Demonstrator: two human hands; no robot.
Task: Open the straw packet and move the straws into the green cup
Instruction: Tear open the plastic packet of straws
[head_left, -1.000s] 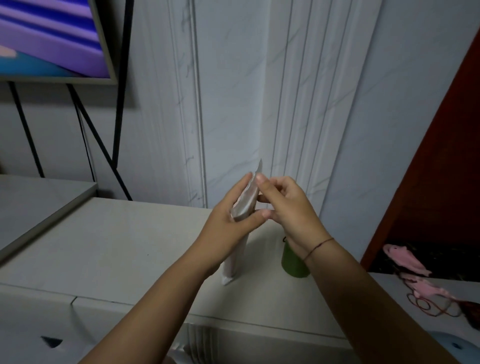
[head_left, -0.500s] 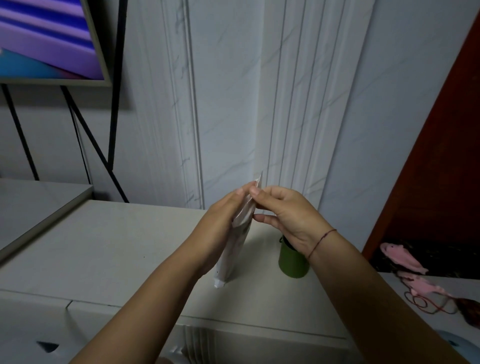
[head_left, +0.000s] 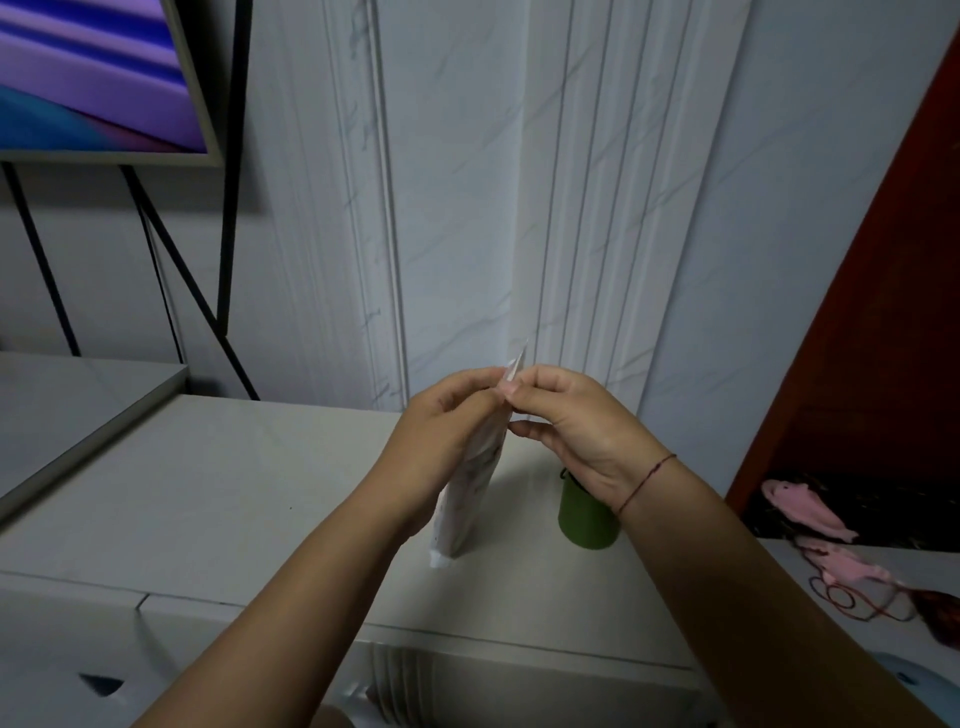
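The straw packet (head_left: 470, 483) is held upright, its top pinched by fingers of the left hand (head_left: 441, 441) and right hand (head_left: 576, 436); the green cup (head_left: 584, 514) is seen at its three o'clock on the table (head_left: 260, 493).

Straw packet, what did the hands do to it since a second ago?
The left hand shifted its grip on the white plastic straw packet: its thumb lay across the middle, now its fingertips pinch the top edge beside the right hand, which still pinches there. The small green cup stayed on the pale counter.

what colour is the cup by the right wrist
The cup is plain dark green; the head view, the only one, shows it.
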